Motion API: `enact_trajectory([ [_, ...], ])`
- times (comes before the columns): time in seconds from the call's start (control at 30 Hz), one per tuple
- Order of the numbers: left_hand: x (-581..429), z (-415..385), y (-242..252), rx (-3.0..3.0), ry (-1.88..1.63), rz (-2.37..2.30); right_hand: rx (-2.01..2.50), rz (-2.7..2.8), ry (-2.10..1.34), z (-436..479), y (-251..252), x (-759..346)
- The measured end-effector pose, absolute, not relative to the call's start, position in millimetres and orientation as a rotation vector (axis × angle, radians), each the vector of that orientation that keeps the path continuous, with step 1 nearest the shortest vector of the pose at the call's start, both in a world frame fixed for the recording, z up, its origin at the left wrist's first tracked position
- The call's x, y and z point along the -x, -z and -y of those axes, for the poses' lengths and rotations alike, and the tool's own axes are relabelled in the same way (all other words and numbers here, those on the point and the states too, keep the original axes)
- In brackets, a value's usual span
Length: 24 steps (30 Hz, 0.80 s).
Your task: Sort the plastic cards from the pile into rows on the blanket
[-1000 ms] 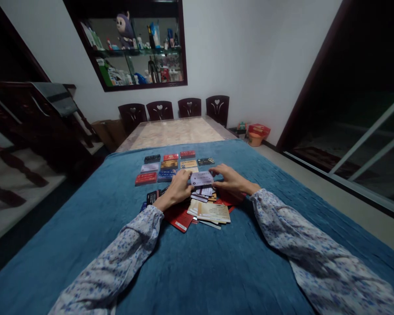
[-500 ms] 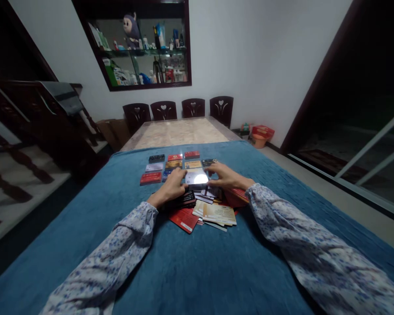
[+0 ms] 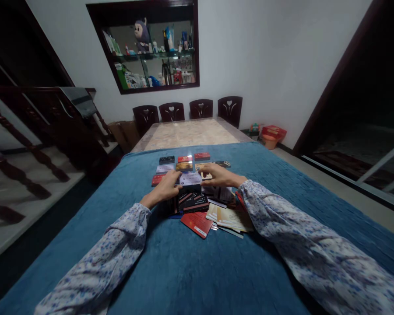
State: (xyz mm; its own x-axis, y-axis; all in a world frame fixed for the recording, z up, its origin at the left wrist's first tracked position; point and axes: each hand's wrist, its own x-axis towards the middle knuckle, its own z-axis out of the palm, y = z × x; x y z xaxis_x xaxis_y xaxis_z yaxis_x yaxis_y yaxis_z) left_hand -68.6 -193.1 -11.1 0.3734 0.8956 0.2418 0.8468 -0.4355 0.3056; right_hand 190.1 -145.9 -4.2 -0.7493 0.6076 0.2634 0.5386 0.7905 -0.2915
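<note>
Between my two hands is a pale lavender-white card [image 3: 189, 178], possibly a small stack, held above the blue cloth. My left hand [image 3: 166, 187] grips its left edge with thumb and fingers. On the opposite edge, my right hand [image 3: 221, 176] has its fingers curled. Just below lies a loose pile with black cards [image 3: 195, 202], a red card [image 3: 195, 223] and cream cards [image 3: 230, 218]. Beyond the hands sit neat stacks: black [image 3: 167, 159], red [image 3: 185, 158], another red [image 3: 202, 156], pale [image 3: 165, 168] and gold [image 3: 184, 166]. My hands partly hide other stacks.
A blue cloth [image 3: 157, 267] covers the near part of the marble-topped table [image 3: 187, 133]. Several dark chairs [image 3: 201, 108] stand at its far end. To the left is a wooden railing [image 3: 33, 113]; a red bag [image 3: 273, 132] is on the floor at right.
Both hands have carried the pale card leftward relative to the stacks, and its bright glare is gone. The whole view has shifted, so the table appears further right.
</note>
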Motion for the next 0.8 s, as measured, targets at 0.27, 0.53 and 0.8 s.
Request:
enact_trajectory([
  [0.27, 103.9, 182.9, 7.7, -2.462, -0.516, -1.666, 0.844, 2.674, -0.290, 132.3, -4.9, -153.0],
  [0.53, 129.9, 177.7, -3.5, -2.408, -0.490, -1.758, 0.723, 2.763, -0.386, 112.5, -14.2, -118.2],
  [0.8, 154.1, 161.1, -7.0, -2.405, -0.471, -1.804, 0.823, 2.805, -0.317, 92.4, -19.1, -87.6],
])
